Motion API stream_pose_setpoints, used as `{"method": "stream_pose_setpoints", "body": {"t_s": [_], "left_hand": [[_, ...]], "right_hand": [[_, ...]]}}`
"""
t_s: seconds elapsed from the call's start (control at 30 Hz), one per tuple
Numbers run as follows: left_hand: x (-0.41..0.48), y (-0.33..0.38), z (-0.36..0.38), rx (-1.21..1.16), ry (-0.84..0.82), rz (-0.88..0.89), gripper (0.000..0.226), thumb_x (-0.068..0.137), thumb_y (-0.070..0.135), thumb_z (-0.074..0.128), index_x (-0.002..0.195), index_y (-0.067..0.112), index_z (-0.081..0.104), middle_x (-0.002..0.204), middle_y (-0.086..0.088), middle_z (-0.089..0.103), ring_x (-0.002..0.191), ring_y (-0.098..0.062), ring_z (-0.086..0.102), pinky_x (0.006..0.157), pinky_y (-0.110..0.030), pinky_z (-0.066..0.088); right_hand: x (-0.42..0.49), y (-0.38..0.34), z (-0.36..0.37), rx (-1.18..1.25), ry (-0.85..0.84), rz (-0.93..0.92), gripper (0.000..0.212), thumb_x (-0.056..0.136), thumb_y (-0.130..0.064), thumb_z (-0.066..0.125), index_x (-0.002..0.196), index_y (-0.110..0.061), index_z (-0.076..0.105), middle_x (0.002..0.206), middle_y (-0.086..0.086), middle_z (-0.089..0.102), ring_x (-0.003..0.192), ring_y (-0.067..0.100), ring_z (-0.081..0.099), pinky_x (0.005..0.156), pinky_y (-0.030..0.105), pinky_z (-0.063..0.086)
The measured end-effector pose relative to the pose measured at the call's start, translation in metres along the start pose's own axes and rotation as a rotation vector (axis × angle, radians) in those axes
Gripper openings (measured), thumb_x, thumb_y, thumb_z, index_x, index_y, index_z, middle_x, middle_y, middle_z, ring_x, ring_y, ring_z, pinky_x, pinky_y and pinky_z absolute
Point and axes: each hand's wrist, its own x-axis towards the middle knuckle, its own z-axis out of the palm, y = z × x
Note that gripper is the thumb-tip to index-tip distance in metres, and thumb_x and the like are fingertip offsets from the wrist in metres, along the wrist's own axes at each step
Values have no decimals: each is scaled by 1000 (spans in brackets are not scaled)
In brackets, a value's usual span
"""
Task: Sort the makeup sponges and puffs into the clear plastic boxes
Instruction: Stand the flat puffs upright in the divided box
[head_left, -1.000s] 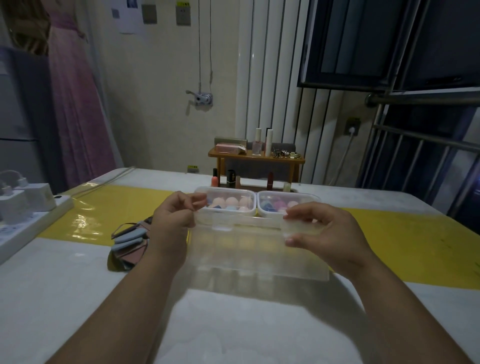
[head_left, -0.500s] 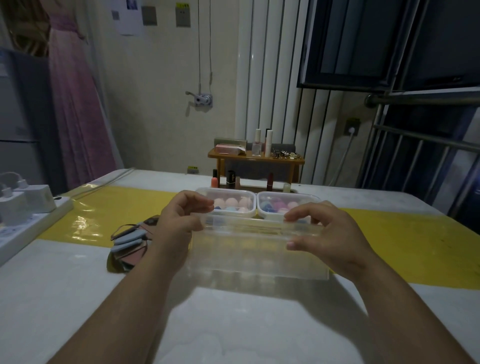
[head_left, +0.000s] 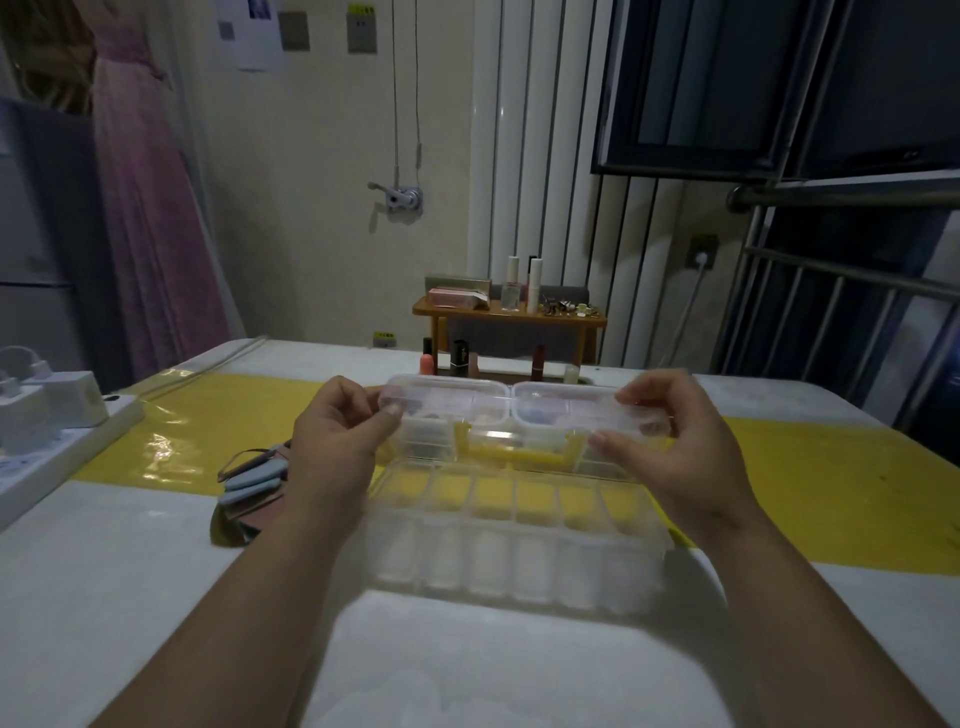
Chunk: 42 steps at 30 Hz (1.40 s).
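Observation:
A clear plastic box (head_left: 519, 540) with two rows of several empty compartments lies on the table before me. Its lid (head_left: 524, 441), with a yellow handle, is tilted up at the far side. My left hand (head_left: 337, 441) pinches the lid's left end and my right hand (head_left: 670, 441) pinches its right end. Behind the lid stand two small clear boxes (head_left: 447, 395), side by side, holding pink and blue sponges that show only dimly through the lid.
A stack of blue and pink flat puffs (head_left: 249, 493) lies left of my left wrist. A white power strip (head_left: 57, 441) with chargers lies at the table's left edge. Lipsticks and a small wooden shelf (head_left: 509, 317) stand at the far edge.
Both hands have swung the box lid up and away from me, from nearly flat to raised. The compartments under it now show.

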Motion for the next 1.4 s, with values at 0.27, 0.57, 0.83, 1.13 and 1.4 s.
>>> {"method": "stream_pose_setpoints", "body": {"t_s": [0.27, 0.57, 0.83, 1.13, 1.4], "left_hand": [[6, -6, -2, -28, -82, -309, 30, 77, -17, 47, 68, 11, 50, 103, -16, 70, 90, -35, 61, 66, -35, 46], [8, -17, -7, 148, 5, -304, 26, 75, -19, 63, 74, 6, 62, 93, -10, 72, 87, -33, 69, 76, -39, 57], [5, -18, 0, 213, -80, -337, 44, 79, -13, 59, 94, 27, 69, 101, 4, 70, 99, -25, 65, 85, -42, 55], [0, -13, 2, 245, -100, -394, 51, 82, -13, 54, 110, 27, 67, 103, 10, 64, 103, -27, 62, 90, -55, 54], [2, -16, 1, 258, -89, -442, 43, 73, 0, 56, 93, 35, 71, 111, -6, 68, 100, -37, 65, 86, -59, 55]], "right_hand": [[-1, 18, 7, 3, 269, 172, 42, 78, -20, 82, 68, -8, 43, 75, 1, 69, 89, 12, 71, 68, 36, 55], [6, 39, 16, -143, -18, 420, 22, 77, -8, 62, 75, -18, 42, 77, 9, 57, 69, 27, 49, 60, 37, 38], [5, 46, 16, -227, 53, 406, 15, 84, -6, 64, 89, -20, 60, 93, -4, 65, 84, 21, 58, 59, 24, 39], [3, 39, 13, -277, -5, 406, 22, 87, -11, 65, 107, -19, 67, 97, -2, 65, 88, 20, 60, 67, 27, 40], [2, 34, 14, -299, -42, 444, 25, 89, -10, 58, 110, -17, 70, 98, -1, 63, 94, 22, 60, 76, 31, 46]]}}
